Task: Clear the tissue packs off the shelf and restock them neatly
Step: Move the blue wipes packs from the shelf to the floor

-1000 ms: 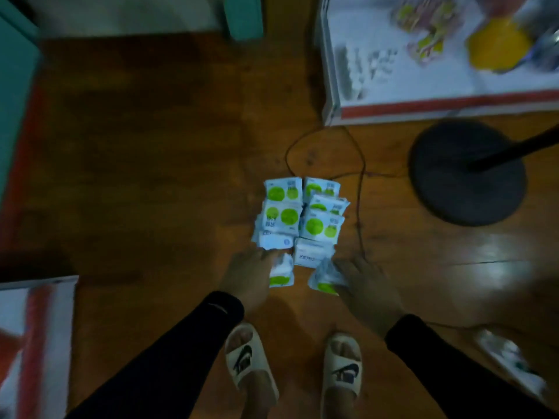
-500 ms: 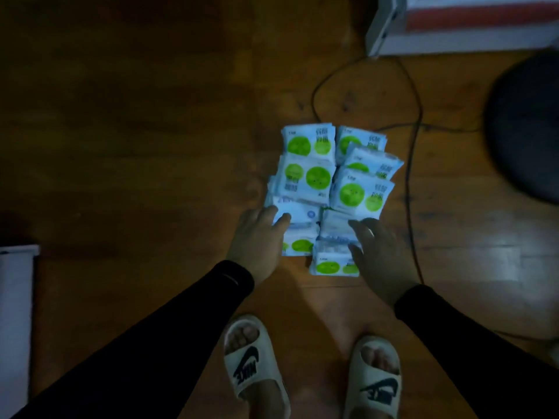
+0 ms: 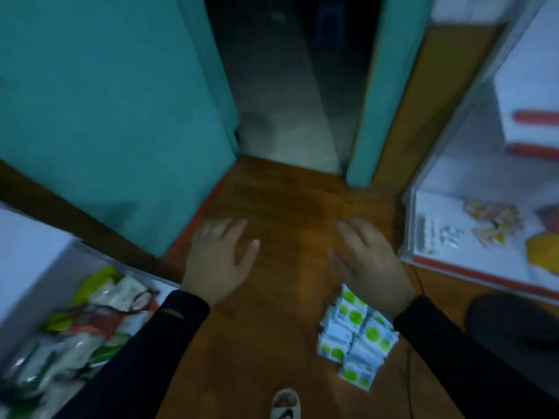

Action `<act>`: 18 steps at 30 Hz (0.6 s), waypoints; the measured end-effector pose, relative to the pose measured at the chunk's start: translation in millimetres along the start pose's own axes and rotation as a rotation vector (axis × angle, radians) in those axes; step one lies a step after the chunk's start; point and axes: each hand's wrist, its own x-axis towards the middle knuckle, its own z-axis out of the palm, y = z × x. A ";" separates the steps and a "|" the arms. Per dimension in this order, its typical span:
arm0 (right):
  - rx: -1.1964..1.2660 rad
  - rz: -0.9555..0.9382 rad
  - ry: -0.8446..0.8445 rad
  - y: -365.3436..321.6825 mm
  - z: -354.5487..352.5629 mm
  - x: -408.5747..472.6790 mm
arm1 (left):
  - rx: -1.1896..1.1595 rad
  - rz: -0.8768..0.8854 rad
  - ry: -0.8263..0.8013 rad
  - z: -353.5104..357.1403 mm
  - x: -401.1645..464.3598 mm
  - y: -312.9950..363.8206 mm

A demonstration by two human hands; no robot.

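Note:
A heap of white tissue packs (image 3: 355,337) with green dots lies on the wooden floor at the lower right, partly hidden by my right forearm. My left hand (image 3: 217,258) hovers in the air with its fingers spread and holds nothing. My right hand (image 3: 369,261) hangs above the upper end of the heap, fingers straight and empty. Both hands are apart from the packs. The picture is blurred by motion.
A white shelf (image 3: 484,273) with a red front edge stands at the right and carries small colourful goods. Another white shelf (image 3: 45,267) at the left holds bagged goods (image 3: 90,322). A teal door (image 3: 106,116) and a dark doorway lie ahead. A black round stand base (image 3: 511,322) sits at the lower right.
Both hands have lifted off the tissue packs and now hang empty above the floor. The view has swung upward toward the doorway, so the heap sits lower and to the right.

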 end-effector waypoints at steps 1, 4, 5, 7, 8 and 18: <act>0.015 -0.065 0.035 -26.2 -24.1 13.7 | 0.010 -0.022 0.064 -43.5 -6.7 -1.4; 0.032 -0.228 0.116 -110.9 -93.2 41.2 | 0.075 -0.102 0.269 -165.1 -44.2 3.0; 0.026 -0.269 0.136 -139.4 -114.1 45.6 | 0.095 -0.126 0.326 -201.8 -60.8 5.4; 0.028 -0.347 0.178 -195.9 -152.5 50.7 | 0.142 -0.170 0.426 -268.5 -96.6 11.2; 0.043 -0.388 0.206 -224.3 -169.2 51.0 | 0.169 -0.191 0.465 -299.5 -116.9 13.2; 0.369 -0.846 0.276 -493.6 -221.2 19.4 | 0.503 -0.567 0.737 -518.1 -375.6 0.4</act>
